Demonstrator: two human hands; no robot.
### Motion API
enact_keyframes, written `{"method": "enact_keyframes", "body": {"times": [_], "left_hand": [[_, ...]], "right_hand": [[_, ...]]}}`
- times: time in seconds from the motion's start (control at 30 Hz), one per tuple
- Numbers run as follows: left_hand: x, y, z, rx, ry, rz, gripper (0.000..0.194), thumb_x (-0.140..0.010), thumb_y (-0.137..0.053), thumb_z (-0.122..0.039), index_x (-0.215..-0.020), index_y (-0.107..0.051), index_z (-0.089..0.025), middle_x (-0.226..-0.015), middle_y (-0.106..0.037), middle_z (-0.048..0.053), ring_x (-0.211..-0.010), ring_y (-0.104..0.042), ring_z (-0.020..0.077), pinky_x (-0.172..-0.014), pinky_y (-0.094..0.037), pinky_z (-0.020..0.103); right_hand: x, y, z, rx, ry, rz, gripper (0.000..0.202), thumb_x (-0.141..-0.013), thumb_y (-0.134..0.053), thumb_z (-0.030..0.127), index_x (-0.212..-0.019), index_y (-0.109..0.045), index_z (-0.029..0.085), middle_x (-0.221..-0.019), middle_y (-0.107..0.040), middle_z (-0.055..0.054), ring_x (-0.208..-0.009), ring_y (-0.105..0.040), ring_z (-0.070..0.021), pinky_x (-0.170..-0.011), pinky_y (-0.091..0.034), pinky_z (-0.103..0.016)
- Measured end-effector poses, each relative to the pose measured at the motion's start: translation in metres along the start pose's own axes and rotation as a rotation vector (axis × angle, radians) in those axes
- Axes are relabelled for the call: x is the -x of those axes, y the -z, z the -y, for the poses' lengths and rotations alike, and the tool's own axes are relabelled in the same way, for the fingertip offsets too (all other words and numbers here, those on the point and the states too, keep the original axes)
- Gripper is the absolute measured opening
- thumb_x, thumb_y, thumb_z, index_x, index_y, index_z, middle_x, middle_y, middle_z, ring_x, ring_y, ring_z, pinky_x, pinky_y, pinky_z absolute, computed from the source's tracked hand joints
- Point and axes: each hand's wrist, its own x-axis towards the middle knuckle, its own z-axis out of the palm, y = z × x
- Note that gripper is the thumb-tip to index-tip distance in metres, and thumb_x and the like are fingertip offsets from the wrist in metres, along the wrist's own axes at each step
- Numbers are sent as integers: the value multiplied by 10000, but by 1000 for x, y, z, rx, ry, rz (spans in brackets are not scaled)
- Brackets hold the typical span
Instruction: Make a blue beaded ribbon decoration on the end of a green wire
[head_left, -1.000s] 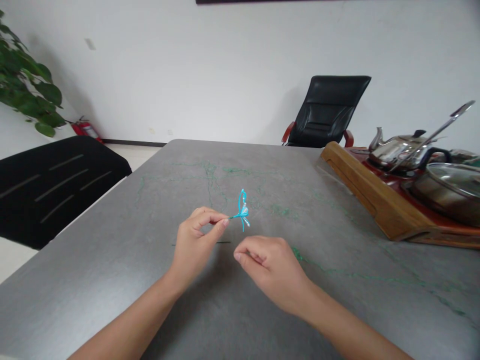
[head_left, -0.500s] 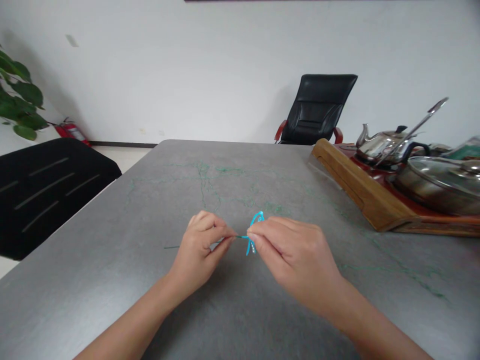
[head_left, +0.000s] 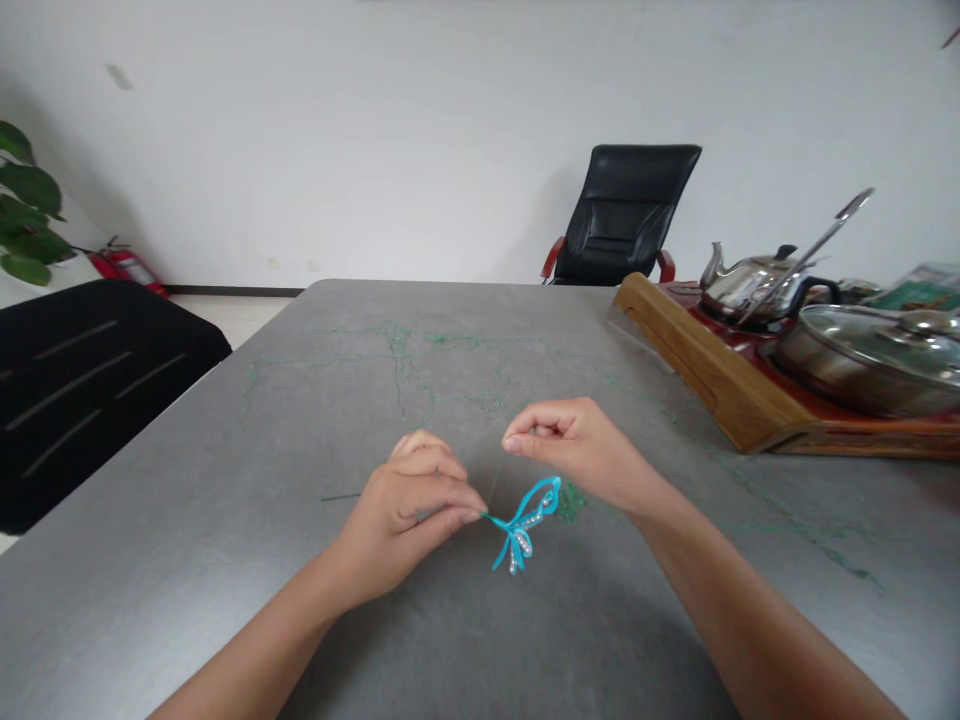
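My left hand (head_left: 420, 500) is closed in a pinch on the dark green stem (head_left: 341, 497) of a bright blue looped ornament, and the stem's free end sticks out to the left. The ornament (head_left: 521, 525), set with pearly and clear beads, hangs just right of the fingertips, over the grey table. A thin, pale thread (head_left: 495, 482) runs up from the stem beside the ornament's base. Its upper end reaches the pinched thumb and forefinger of my right hand (head_left: 574, 440), which is above and apart from the ornament.
Loose green thread (head_left: 450, 340) lies in tangles across the grey table (head_left: 187, 520). A wooden tray (head_left: 675, 370) at the right bears a steel kettle (head_left: 750, 285) and a lidded pan (head_left: 862, 370). Black chairs stand behind (head_left: 630, 210) and at the left (head_left: 97, 390).
My right hand has let go of the blue ornament and moved up, drawing the thread taut. The ornament now shows in full, lower than before. My left hand still grips the stem.
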Motion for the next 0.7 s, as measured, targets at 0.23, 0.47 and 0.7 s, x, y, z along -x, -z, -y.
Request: {"method": "enact_keyframes", "body": {"times": [0.23,0.47,0.7], "left_hand": [[3,0,9,118,191,-221,97,-868,-649,-207,-827,-733,-232,-772,-647,5,-803,-568,161,-753,-425,292],[5,-3,15,83,440,-454,112,-851,-655,-250,-766,-720,-220,-784,-678,-3,-795,-602,163,-762,-421,294],[6,-4,16,5,479,-497,118,-840,-659,-270,-754,-716,-212,-800,-698,2,-809,-621,177,-770,-437,314]], "right_hand": [[-15,-27,-33,-236,-60,99,181,-734,-644,323,-655,-639,161,-521,-418,60,-504,-324,-84,-507,-235,-233],[-1,-54,-22,-115,-27,128,177,-815,-580,263,-673,-608,159,-526,-409,71,-502,-348,-78,-501,-238,-224],[23,-65,11,399,293,51,185,-871,-511,128,-739,-637,160,-692,-648,7,-647,-583,-120,-608,-344,-248]]}}
